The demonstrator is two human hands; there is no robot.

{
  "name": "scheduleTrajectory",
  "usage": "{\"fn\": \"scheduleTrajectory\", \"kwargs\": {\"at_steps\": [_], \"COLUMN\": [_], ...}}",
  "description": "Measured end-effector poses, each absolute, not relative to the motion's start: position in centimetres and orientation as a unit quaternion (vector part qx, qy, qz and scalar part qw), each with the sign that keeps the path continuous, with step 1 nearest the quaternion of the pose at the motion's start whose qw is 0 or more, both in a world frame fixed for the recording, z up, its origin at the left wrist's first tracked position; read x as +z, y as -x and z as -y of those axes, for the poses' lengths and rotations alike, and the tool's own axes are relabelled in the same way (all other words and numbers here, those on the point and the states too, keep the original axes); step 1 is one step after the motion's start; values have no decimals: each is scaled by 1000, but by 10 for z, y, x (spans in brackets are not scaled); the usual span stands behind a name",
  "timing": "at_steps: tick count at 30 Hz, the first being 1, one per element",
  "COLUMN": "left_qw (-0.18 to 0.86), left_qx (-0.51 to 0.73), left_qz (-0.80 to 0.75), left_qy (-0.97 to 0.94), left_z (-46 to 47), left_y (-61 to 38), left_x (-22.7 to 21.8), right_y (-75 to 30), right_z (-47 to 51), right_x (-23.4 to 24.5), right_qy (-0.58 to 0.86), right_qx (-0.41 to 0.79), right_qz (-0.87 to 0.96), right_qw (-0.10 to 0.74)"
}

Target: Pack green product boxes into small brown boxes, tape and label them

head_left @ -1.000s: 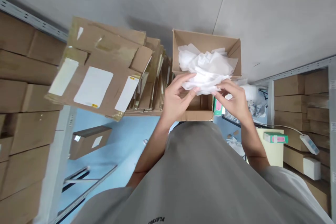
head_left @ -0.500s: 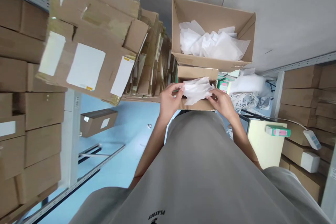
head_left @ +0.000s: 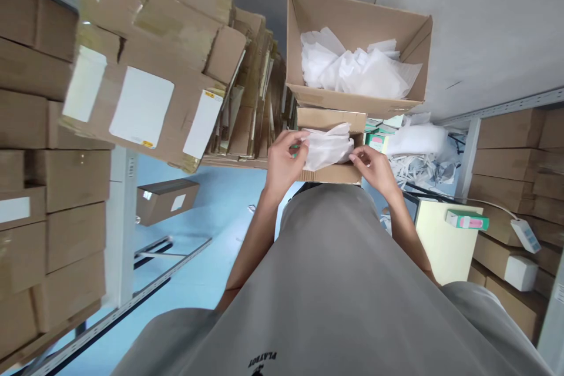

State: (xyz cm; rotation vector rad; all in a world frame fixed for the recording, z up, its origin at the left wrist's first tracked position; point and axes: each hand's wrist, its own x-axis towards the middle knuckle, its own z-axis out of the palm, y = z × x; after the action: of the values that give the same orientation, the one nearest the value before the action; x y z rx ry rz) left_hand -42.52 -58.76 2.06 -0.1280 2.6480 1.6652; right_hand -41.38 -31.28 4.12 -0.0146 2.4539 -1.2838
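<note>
Shelves of brown cartons (head_left: 53, 176) flank a small open carton (head_left: 335, 174), with a larger open carton (head_left: 352, 14) of white sheets just beyond it and a leaning stack of flattened cardboard (head_left: 145, 76) to its left. A crumpled white wrapping sheet (head_left: 328, 147), thin, soft and creased, sits in the small carton's mouth, its long axis running side to side from hand to hand. The left hand (head_left: 282, 165) curls closed around the sheet's left end, and the right hand (head_left: 374, 167) pinches the right end with bent fingertips at the carton's rim.
</note>
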Motion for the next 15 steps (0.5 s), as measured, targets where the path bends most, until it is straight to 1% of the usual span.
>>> {"fn": "scheduleTrajectory", "kwargs": {"at_steps": [5,9,12,15], "left_qw": [44,75,61,20], "left_qx": [560,585,588,542], "left_qz": [-827,-807,-805,-840], "left_qy": [9,-31,-36,0], "left_z": [576,567,564,564], "left_y": [422,422,423,426], "left_x": [30,36,37,38], "right_y": [419,430,438,444], "right_z": [326,344,359,373], "right_x": [43,54,57,55], "right_qy": [33,97,120,108], "right_qx": [-376,-268,-166,-72], "right_qz": [-908,-930,-943,-953], "right_qw": [182,233,263,273]}}
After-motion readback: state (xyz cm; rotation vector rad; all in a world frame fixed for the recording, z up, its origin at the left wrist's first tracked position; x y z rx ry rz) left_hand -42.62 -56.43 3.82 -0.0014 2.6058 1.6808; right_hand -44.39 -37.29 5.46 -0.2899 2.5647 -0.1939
